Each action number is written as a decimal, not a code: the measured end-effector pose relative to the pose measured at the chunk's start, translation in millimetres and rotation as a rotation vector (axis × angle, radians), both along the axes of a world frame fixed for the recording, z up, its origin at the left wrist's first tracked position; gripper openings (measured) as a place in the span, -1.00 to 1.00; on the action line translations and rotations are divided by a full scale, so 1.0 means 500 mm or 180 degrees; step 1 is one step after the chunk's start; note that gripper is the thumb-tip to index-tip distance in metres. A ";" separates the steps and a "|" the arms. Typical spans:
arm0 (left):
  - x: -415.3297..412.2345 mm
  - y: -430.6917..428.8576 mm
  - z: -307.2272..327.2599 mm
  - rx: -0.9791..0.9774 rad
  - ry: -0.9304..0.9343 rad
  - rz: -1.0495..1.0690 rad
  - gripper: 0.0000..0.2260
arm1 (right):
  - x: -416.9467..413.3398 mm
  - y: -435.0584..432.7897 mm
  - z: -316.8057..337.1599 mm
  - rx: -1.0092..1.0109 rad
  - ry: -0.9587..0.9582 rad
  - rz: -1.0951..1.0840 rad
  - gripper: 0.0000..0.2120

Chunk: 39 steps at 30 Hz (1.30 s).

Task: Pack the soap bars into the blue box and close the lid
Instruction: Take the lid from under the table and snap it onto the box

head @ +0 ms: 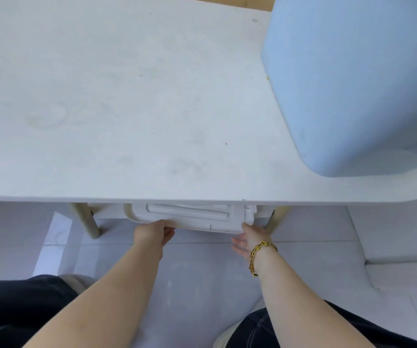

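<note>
The blue box [358,81] stands on the white table [127,109] at the right, and only its smooth outer wall shows. Below the table's front edge a white plastic lid [192,217] with a moulded handle recess sticks out, partly hidden by the tabletop. My left hand [154,233] grips the lid's front edge near its left end, with the fingers curled underneath. My right hand [249,241] is at the lid's right front corner; the thumb touches the corner and the fingers lie loosely straight below it. No soap bars are in view.
Pale wooden table legs [89,222] stand on both sides of the lid. Grey floor tiles lie below. My dark-trousered knees and shoes fill the bottom corners. A white surface [403,234] sits low at the right. My right wrist wears a yellow braided bracelet [260,254].
</note>
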<state>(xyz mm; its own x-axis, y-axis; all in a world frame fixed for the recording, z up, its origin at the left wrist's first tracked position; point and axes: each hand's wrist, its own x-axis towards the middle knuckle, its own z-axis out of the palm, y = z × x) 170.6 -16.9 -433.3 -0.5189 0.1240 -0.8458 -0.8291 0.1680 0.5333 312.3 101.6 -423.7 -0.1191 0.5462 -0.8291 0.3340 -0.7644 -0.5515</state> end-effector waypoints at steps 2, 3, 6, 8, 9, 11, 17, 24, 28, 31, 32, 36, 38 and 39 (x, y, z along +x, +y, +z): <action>0.014 -0.018 0.023 0.0138 0.0102 -0.0031 -0.90 | 0.011 -0.011 0.011 0.0674 -0.0502 0.0411 -0.44; 0.023 -0.027 0.037 0.0238 0.0124 -0.0001 -0.92 | 0.021 -0.019 0.020 0.1126 -0.0747 0.0702 -0.40; 0.049 -0.064 0.097 0.0506 0.0180 0.0063 -0.89 | 0.059 -0.077 0.083 0.2505 -0.1365 0.2114 -0.38; 0.062 -0.090 0.135 0.0600 0.0181 -0.0026 -0.90 | 0.082 -0.105 0.124 0.3752 -0.1740 0.3062 -0.41; 0.071 -0.108 0.158 0.0647 0.0197 -0.0103 -0.91 | 0.089 -0.118 0.146 0.4306 -0.1890 0.3324 -0.42; 0.091 -0.141 0.196 0.0765 0.0236 -0.0206 -0.94 | 0.096 -0.139 0.195 0.4970 -0.1885 0.3741 -0.44; 0.132 -0.221 0.303 0.1175 0.0591 -0.0469 -0.96 | 0.126 -0.186 0.316 0.5011 -0.1175 0.4098 -0.54; 0.185 -0.301 0.438 0.1100 0.1973 -0.0915 -0.67 | 0.173 -0.221 0.451 0.4694 -0.1128 0.3932 -0.87; 0.199 -0.314 0.530 0.1094 0.2968 -0.0823 -0.79 | 0.197 -0.225 0.551 0.4462 -0.0294 0.3390 -0.82; 0.182 -0.287 0.612 0.1167 0.3769 -0.0671 -0.81 | 0.210 -0.211 0.635 0.4313 0.0540 0.2838 -0.69; 0.172 -0.275 0.628 0.1195 0.3923 -0.0596 -0.80 | 0.214 -0.203 0.652 0.4278 0.0736 0.2683 -0.68; 0.140 -0.189 0.689 0.1273 0.4033 -0.0608 -0.50 | 0.218 -0.143 0.703 0.4021 0.1445 0.2057 -0.68; 0.132 -0.139 0.717 0.1423 0.3848 -0.0692 -0.41 | 0.214 -0.109 0.719 0.3879 0.1727 0.1871 -0.67; 0.127 -0.113 0.728 0.1445 0.3818 -0.0712 -0.39 | 0.211 -0.091 0.725 0.3807 0.1857 0.1804 -0.65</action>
<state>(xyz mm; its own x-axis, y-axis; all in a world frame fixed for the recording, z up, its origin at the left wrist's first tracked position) 234.2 -73.4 -69.1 -0.8485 0.4564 0.2680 0.2234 -0.1501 0.9631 417.7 56.3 -61.0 -0.7060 0.6301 0.3232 -0.0619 0.3997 -0.9146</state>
